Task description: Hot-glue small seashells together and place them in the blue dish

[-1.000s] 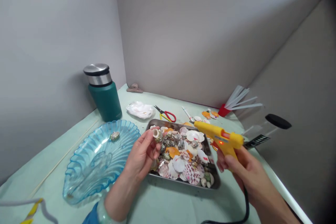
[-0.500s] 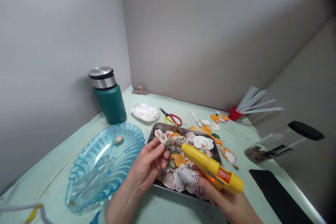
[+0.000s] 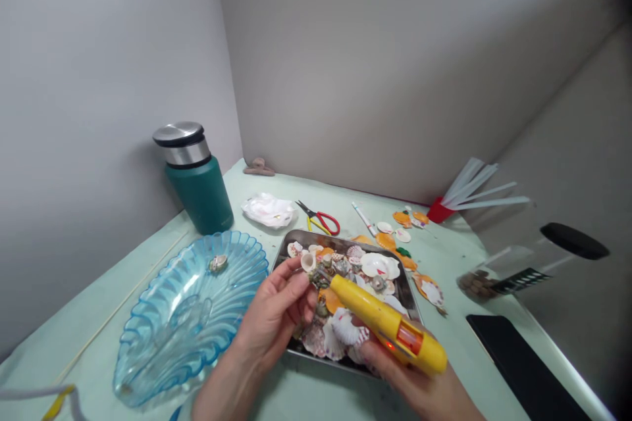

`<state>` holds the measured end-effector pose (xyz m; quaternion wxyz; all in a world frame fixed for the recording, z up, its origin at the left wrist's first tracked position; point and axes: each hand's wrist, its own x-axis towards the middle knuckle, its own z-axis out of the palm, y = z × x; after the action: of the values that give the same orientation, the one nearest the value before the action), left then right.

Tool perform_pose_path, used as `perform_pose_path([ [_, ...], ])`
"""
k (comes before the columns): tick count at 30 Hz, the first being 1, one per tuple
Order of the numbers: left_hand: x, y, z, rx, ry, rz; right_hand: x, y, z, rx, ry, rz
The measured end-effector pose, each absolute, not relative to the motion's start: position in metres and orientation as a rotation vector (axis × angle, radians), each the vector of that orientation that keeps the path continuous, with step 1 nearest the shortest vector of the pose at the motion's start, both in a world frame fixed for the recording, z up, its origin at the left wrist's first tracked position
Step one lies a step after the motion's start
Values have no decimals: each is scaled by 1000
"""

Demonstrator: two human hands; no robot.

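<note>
soft light, dark upper-right corner

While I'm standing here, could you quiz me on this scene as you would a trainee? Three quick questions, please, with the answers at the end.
1. Multiple choice: what does the left hand hold?
A: scissors
B: a shell
C: a marker
2. True or false: the green bottle is lying on its side.
3. Open question: which hand holds the yellow glue gun?

Key
1: B.
2: False; it stands upright.
3: The right hand.
</note>
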<state>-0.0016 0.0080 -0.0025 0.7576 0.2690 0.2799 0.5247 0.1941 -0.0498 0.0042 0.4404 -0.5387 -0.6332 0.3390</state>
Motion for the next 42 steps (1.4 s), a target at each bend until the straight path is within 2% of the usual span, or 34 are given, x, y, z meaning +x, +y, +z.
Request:
perform_pose_path([
  [14,0,8,1,556,644,1170,203,-44,-10,-1348,-1905,597],
  [42,0,8,1,548,699,1191,198,-45,-2,-1383,-1905,688],
])
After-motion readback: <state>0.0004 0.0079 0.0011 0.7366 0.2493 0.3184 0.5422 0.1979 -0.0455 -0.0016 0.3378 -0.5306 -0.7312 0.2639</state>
